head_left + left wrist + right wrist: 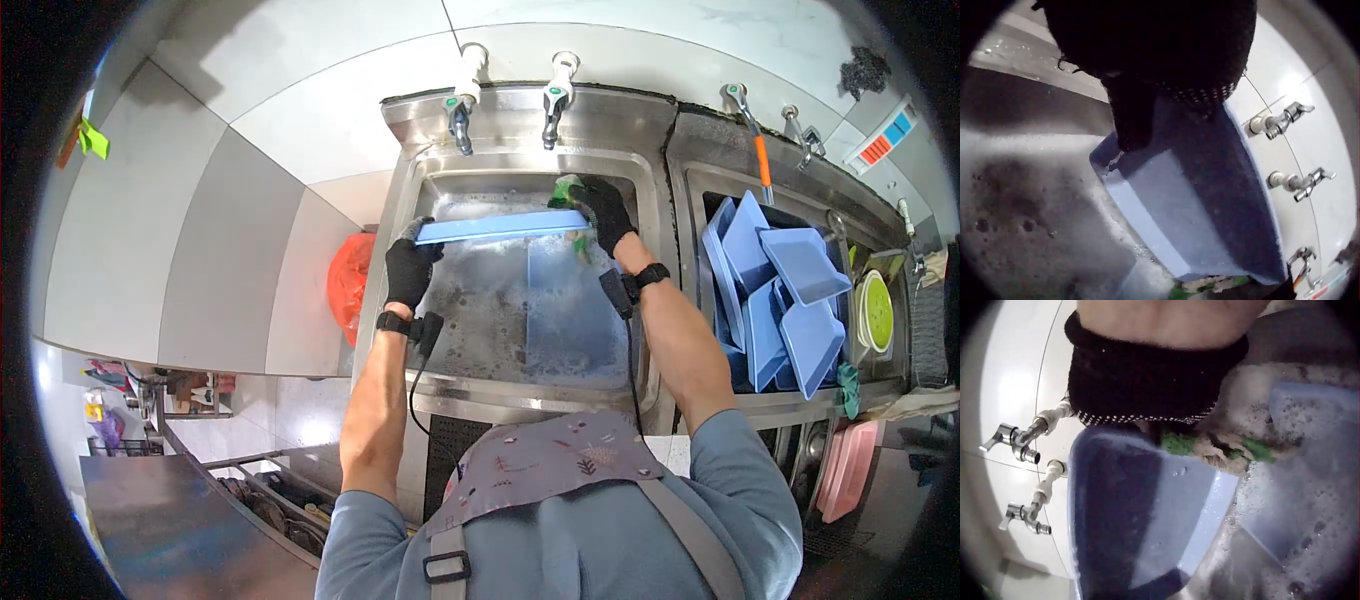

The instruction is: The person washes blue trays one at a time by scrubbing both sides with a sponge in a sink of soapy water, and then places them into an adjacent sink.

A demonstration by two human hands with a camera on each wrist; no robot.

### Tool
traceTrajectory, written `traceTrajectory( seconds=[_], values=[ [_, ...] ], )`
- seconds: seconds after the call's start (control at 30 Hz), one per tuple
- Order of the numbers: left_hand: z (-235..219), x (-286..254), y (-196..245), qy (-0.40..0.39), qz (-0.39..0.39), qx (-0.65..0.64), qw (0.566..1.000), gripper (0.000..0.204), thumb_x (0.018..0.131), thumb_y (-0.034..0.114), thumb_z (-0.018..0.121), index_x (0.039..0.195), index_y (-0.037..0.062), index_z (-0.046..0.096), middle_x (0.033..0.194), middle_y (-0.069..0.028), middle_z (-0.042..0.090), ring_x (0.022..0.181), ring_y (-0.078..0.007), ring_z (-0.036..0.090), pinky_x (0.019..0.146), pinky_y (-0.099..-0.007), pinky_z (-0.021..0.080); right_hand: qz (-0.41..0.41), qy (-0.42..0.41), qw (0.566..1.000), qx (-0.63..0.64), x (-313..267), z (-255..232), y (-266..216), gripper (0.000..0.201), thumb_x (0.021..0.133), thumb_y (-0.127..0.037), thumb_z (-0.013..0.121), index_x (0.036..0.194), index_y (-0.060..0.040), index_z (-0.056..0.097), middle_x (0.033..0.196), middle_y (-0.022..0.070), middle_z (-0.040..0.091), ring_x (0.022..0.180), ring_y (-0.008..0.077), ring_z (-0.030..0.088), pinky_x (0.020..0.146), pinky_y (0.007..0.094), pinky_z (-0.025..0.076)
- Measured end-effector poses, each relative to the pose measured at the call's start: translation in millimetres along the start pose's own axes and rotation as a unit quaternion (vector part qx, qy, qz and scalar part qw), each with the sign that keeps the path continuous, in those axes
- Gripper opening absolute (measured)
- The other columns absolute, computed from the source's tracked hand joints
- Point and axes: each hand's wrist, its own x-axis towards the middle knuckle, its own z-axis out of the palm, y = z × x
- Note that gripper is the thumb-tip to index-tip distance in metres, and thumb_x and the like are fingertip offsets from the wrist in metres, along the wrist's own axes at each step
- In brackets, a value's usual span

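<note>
My left hand (410, 272), in a black glove, grips the left end of a blue tray (500, 227), held tilted on its side above the sink's soapy water. In the left wrist view, a gloved finger lies over the corner of the tray (1166, 206). At the tray's other end is my right hand (608, 215), also gloved, holding a green and tan cloth (1229, 453) against the rim. The right fingers are mostly hidden behind the glove cuff and tray. Another blue tray (575, 310) lies under the suds.
The metal sink (480, 393) has two taps (459, 125) on the wall behind it. In the right-hand basin stand several stacked blue trays (800, 265) beside a green round container (878, 310). A red plastic bag (350, 285) hangs at the left edge.
</note>
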Motion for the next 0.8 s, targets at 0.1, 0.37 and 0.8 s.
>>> traceTrajectory(
  seconds=[0.1,0.37,0.8],
  values=[
    [3,-1,-12,-0.032,0.076,-0.085,0.993,0.037,0.074,-0.003,0.062,0.111,0.0024,0.064,0.105,-0.0195,0.066,0.098,-0.0256,0.064,0.086,-0.0333,0.050,0.027,-0.068,0.997,-0.039,-9,7,14,0.027,0.088,-0.024,0.058,0.102,-0.0030,0.066,0.105,0.0188,0.065,0.097,0.0306,0.061,0.087,0.0377,0.047],
    [31,-5,-109,-0.177,0.145,0.284,0.931,0.030,0.077,0.008,0.054,0.103,0.0121,0.070,0.111,-0.0158,0.066,0.101,-0.0377,0.061,0.085,-0.0419,0.050,-0.024,-0.238,0.936,-0.259,-51,42,66,0.029,0.079,-0.028,0.064,0.094,-0.0035,0.067,0.101,0.0176,0.065,0.096,0.0338,0.061,0.085,0.0418,0.048],
    [68,-21,-122,-0.213,0.216,0.064,0.951,0.048,0.057,0.000,0.061,0.102,0.0122,0.070,0.103,-0.0168,0.067,0.083,-0.0371,0.061,0.077,-0.0416,0.048,-0.098,-0.214,0.957,-0.170,-79,153,-25,0.024,0.081,-0.019,0.056,0.097,-0.0055,0.067,0.106,0.0218,0.062,0.099,0.0385,0.058,0.090,0.0481,0.044]
  ],
)
